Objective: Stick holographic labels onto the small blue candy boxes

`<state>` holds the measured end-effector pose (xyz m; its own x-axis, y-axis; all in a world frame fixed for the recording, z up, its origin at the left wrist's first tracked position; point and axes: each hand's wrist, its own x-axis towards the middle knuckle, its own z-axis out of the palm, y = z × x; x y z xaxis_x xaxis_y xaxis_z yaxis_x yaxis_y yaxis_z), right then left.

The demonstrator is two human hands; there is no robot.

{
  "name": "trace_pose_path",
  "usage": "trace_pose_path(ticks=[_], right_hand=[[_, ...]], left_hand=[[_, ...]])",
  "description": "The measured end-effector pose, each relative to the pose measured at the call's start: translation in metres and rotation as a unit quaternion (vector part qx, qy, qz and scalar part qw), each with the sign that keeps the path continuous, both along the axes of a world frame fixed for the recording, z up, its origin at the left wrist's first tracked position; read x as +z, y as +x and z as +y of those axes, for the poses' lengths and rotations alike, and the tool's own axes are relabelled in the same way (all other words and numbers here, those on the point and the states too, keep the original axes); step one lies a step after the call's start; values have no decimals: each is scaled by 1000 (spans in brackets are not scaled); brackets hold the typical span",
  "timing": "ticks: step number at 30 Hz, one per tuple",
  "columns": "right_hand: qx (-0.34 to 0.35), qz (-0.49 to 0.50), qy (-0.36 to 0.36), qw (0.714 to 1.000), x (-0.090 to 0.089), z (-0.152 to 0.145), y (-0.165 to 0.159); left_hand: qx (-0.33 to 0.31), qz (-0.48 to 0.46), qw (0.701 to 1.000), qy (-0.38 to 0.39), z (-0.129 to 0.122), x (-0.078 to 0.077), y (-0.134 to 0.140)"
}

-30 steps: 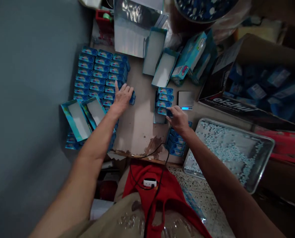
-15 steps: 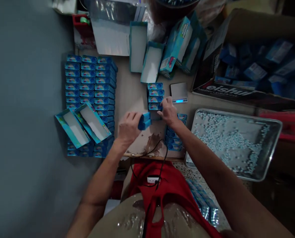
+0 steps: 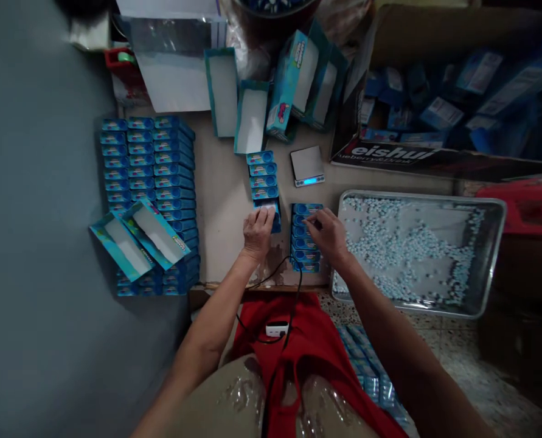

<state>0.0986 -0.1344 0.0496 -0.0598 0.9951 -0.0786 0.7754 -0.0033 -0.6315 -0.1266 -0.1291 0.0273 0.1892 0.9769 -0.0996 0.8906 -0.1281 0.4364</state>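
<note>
My left hand (image 3: 258, 232) is at the near end of an open display box (image 3: 277, 222) holding a column of small blue packs (image 3: 263, 181). Its fingers are bent and closed over the blue packs it carried, now hidden beneath them. A strip of the box's white inside shows just beyond the fingertips. My right hand (image 3: 329, 236) is over the right edge of another column of blue packs (image 3: 305, 243). Its thumb and forefinger are curved with a small gap between them, close to the upper packs, and no pack shows in its grasp.
A small scale (image 3: 308, 165) with a lit display lies beyond my right hand. To the right are a metal tray (image 3: 494, 261) of small pellets and a carton (image 3: 389, 155) of blue boxes. Stacked packs (image 3: 142, 157) stand left; empty boxes (image 3: 253, 118) lie behind. A black cable (image 3: 299, 281) crosses the table edge.
My left hand has brought its blue packs to the near end of the middle box. My right hand has left that box for the right column. The whole view has shifted.
</note>
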Motion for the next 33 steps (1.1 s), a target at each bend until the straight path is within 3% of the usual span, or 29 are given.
trace_pose_path(ticks=[9, 16, 23, 29, 33], right_hand=[[-2, -29, -22, 999, -12, -24, 21], [91, -68, -65, 991, -3, -9, 15], [70, -50, -52, 995, -3, -17, 4], [107, -71, -39, 991, 25, -18, -18], [80, -74, -22, 994, 51, -42, -11]], left_hand=[[-20, -8, 999, -23, 21, -7, -21], [-47, 92, 995, -2, 25, 2, 15], [-16, 66, 998, -16, 33, -20, 20], [-19, 127, 992, -12, 47, -13, 17], [-35, 158, 987, -1, 54, -3, 20]])
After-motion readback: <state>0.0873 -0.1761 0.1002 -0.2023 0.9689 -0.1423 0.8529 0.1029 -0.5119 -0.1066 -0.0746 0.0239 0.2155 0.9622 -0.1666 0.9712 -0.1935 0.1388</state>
